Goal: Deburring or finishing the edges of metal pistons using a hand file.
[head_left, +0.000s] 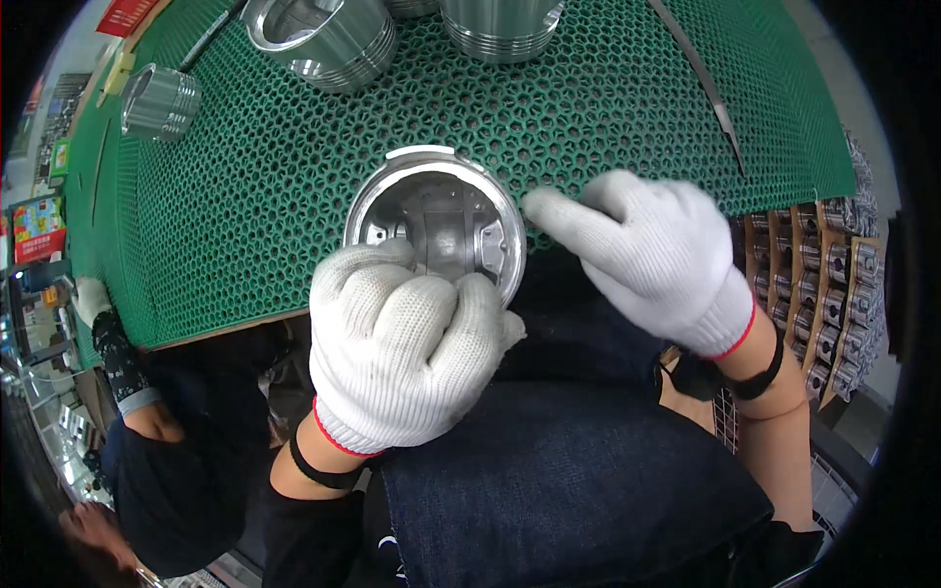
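Observation:
A hollow metal piston point(436, 211) is tilted with its open end facing me, at the near edge of the green mat. My left hand point(407, 338), in a white knit glove with a red cuff trim, is closed over the piston's near rim, and its fingertips are hidden inside. To the right of the piston, apart from it, my right hand point(647, 255) wears a matching glove. Its fingers are curled, with the index finger and thumb brought together toward the piston. Anything pinched there is too small or hidden to make out.
A green honeycomb mat point(588, 118) covers the table. Larger pistons point(343, 49) stand at the back, and a smaller piston point(162, 103) lies back left. A thin metal strip point(711, 88) lies back right. Wooden racks point(809, 294) hold several pistons at right. Another person's gloved hand point(93, 299) rests far left.

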{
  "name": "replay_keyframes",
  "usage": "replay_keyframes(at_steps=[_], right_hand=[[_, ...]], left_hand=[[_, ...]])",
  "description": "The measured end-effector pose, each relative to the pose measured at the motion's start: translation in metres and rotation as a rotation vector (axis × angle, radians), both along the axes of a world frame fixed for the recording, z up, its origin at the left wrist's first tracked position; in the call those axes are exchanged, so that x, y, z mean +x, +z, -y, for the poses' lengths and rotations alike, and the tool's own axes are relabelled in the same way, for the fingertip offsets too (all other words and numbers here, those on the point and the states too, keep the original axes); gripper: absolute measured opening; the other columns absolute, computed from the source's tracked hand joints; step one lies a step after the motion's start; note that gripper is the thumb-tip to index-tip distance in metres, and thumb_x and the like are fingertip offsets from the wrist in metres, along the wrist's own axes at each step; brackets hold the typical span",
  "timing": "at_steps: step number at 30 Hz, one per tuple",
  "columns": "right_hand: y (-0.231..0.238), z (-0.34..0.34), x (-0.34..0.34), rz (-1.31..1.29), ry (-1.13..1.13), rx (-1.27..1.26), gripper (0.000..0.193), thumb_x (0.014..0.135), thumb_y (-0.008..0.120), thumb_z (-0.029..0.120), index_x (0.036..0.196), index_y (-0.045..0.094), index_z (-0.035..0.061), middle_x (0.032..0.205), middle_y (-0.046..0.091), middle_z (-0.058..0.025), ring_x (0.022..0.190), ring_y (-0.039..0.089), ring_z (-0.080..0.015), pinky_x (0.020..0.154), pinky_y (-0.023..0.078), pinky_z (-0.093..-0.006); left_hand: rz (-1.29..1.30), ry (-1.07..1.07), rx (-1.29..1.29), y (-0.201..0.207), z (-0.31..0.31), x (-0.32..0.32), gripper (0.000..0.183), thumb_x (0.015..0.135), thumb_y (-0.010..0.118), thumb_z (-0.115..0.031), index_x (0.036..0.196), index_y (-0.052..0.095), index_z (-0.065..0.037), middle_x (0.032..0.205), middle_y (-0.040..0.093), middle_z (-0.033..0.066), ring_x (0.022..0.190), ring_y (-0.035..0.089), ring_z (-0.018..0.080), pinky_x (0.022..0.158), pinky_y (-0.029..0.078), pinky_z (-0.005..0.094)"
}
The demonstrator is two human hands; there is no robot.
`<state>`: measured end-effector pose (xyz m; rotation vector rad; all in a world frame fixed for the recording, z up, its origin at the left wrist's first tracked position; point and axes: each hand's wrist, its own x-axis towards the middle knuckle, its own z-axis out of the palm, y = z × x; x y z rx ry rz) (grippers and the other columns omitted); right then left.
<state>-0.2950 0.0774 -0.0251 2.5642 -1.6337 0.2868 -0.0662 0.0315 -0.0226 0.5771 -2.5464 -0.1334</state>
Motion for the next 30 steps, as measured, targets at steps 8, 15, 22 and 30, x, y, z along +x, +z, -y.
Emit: replay_keyframes(at_steps=[8,15,22,30], right_hand=[[0.004,-0.008,-0.002,1.227,-0.539,1.045,0.039,0.091,0.052,0.024,0.122,0.062,0.0023,0.07,0.061,-0.0015,0.05,0.054,-0.0043,0.042,0.042,-0.0177],[0.008,-0.019,-0.011,1.345,-0.623,0.939,0.039,0.09,0.052,0.018,0.124,0.061,0.0018,0.075,0.061,-0.002,0.053,0.052,-0.0039,0.044,0.042,-0.0177],[0.014,-0.009,-0.026,1.713,-0.252,0.326,0.036,0.094,0.057,0.021,0.115,0.059,-0.0074,0.068,0.061,-0.007,0.042,0.049,-0.0055,0.037,0.035,-0.0182],[-0.01,0.005,-0.017,0.043,-0.095,-0.283,0.028,0.084,0.06,0.017,0.112,0.063,0.0178,0.069,0.051,-0.0018,0.057,0.059,-0.0182,0.053,0.048,-0.0326]], left_hand=[[-0.161,-0.096,-0.041,-0.009,0.013,0.011,0.028,0.072,0.075,-0.029,0.088,0.065,-0.009,0.085,0.054,0.0051,0.081,0.057,0.0227,0.089,0.048,0.0495],[-0.104,0.012,-0.067,0.008,0.012,-0.002,0.033,0.07,0.079,-0.027,0.093,0.066,-0.008,0.077,0.056,0.004,0.082,0.058,0.0273,0.089,0.048,0.0468],[0.067,-0.131,0.046,0.012,0.053,0.016,0.024,0.078,0.07,-0.015,0.097,0.062,-0.003,0.109,0.061,0.0153,0.112,0.056,0.0418,0.104,0.038,0.0548],[0.007,-0.016,0.008,0.016,0.042,-0.027,0.028,0.066,0.079,-0.022,0.086,0.065,-0.009,0.084,0.057,0.0071,0.088,0.059,0.0309,0.081,0.047,0.0447]])
